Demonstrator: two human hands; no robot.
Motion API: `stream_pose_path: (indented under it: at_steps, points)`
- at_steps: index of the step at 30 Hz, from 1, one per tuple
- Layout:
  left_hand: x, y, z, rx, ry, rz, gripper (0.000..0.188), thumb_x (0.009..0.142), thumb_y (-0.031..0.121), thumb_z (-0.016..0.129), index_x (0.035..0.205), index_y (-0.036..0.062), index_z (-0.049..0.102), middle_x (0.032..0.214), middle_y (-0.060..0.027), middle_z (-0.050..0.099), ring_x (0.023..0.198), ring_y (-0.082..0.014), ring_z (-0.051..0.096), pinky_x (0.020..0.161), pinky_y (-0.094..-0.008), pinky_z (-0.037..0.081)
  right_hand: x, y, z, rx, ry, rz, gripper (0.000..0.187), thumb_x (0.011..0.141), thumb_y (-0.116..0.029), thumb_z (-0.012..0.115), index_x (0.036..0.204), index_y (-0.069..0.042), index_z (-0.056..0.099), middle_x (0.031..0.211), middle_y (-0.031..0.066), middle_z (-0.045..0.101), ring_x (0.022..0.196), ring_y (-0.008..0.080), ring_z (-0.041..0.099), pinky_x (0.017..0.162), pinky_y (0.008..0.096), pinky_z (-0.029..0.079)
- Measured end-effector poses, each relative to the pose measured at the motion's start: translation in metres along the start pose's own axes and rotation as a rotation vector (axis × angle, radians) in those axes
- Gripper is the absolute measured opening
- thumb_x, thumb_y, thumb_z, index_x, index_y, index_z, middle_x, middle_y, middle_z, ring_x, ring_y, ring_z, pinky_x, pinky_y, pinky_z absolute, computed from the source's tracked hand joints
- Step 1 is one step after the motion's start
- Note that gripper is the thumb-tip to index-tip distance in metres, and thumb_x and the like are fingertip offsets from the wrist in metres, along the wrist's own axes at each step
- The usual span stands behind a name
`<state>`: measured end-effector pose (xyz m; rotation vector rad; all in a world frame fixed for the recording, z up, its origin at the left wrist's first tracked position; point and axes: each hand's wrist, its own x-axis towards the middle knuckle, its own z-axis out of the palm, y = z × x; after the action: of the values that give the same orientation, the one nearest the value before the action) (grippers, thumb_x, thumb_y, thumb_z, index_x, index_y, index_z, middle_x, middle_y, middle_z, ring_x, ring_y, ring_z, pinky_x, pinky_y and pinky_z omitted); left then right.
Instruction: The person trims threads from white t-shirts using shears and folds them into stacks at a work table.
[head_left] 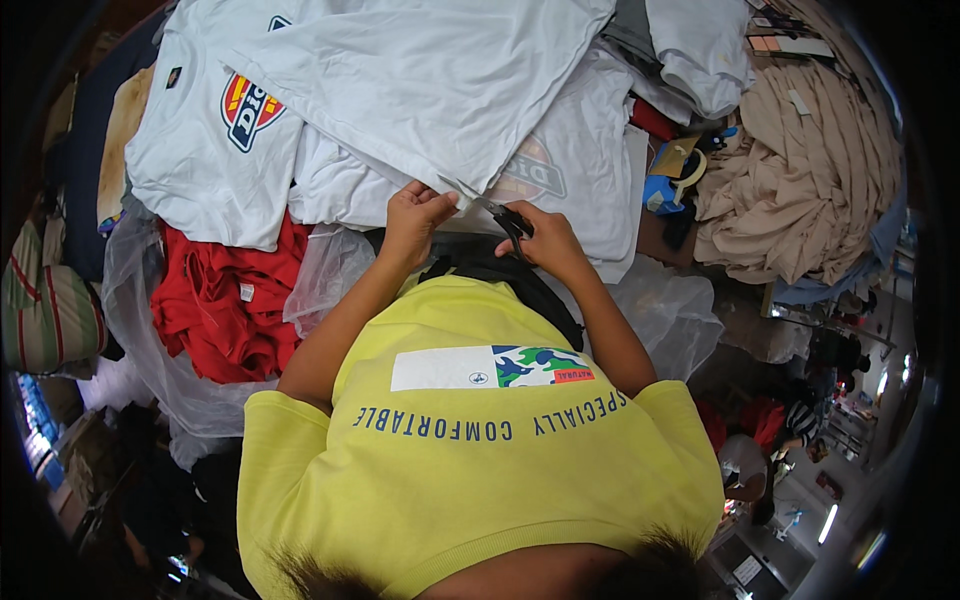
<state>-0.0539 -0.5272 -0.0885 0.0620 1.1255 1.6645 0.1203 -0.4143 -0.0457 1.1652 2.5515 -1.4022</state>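
Observation:
My right hand (545, 240) grips a pair of black-handled scissors (512, 222), fingers wrapped round the loops. Their blades point left and away from me, at the near edge of a white T-shirt (430, 75). Just left of the blade tips, my left hand (415, 220) is closed in a pinch on that edge. Whether a thread lies between the blades is too small to tell. Under this shirt lies a pile of white T-shirts (600, 190), one with a chest print facing down into view faintly. Another white T-shirt (200, 140) with a colourful logo spreads to the left.
Red garments (230, 300) sit in a clear plastic bag (130, 290) at the left. Beige cloth (800, 180) is heaped at the right, beside a tape roll (690, 175) and a blue item (662, 192). Farther right and lower, other people (765, 450) are partly visible.

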Motion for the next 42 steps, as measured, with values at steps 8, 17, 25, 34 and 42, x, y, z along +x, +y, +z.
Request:
stream_pose_path:
  at_steps: [8, 17, 25, 34, 42]
  points:
    - [0.006, 0.006, -0.003, -0.038, 0.012, 0.025, 0.025, 0.077, -0.004, 0.061, 0.1, 0.0004, 0.053, 0.09, -0.0046, 0.062, 0.079, -0.0125, 0.06, 0.073, -0.0252, 0.052, 0.0, -0.012, 0.003, -0.11, 0.082, -0.081, 0.061, 0.053, -0.029, 0.082, 0.104, -0.007, 0.057, 0.063, 0.0089, 0.058, 0.056, 0.0223, 0.057, 0.052, 0.0307, 0.043]
    - [0.008, 0.014, -0.005, -0.033, 0.019, 0.006, 0.025, 0.078, -0.002, 0.061, 0.101, 0.0006, 0.053, 0.089, -0.0043, 0.061, 0.079, -0.0127, 0.06, 0.073, -0.0255, 0.051, 0.007, -0.018, 0.001, -0.092, 0.0, 0.01, 0.047, 0.061, -0.012, 0.073, 0.105, -0.008, 0.057, 0.064, 0.0095, 0.061, 0.057, 0.0241, 0.06, 0.054, 0.0321, 0.045]
    - [0.015, 0.019, -0.016, -0.003, -0.002, 0.063, 0.027, 0.078, -0.001, 0.06, 0.104, 0.0002, 0.052, 0.092, -0.0046, 0.061, 0.081, -0.0123, 0.059, 0.075, -0.0251, 0.05, 0.012, -0.03, 0.006, -0.168, 0.093, -0.092, 0.06, 0.056, -0.029, 0.08, 0.106, -0.008, 0.056, 0.06, 0.0084, 0.056, 0.056, 0.0236, 0.057, 0.053, 0.0348, 0.042]
    - [0.018, 0.029, -0.019, -0.059, -0.004, 0.037, 0.027, 0.078, -0.003, 0.06, 0.104, 0.0004, 0.052, 0.092, -0.0059, 0.062, 0.082, -0.0135, 0.061, 0.075, -0.0265, 0.05, 0.019, -0.034, 0.005, -0.058, 0.001, 0.048, 0.054, 0.059, -0.025, 0.079, 0.105, -0.008, 0.056, 0.06, 0.0085, 0.056, 0.057, 0.0247, 0.057, 0.055, 0.0347, 0.044]
    - [0.015, 0.044, -0.019, -0.051, -0.026, 0.067, 0.026, 0.078, -0.005, 0.057, 0.103, -0.0001, 0.052, 0.093, -0.0069, 0.062, 0.083, -0.0149, 0.061, 0.075, -0.0271, 0.051, 0.024, -0.046, 0.017, -0.179, 0.244, -0.212, 0.06, 0.054, -0.029, 0.082, 0.105, -0.011, 0.057, 0.071, 0.0084, 0.059, 0.06, 0.0236, 0.057, 0.057, 0.0315, 0.044]
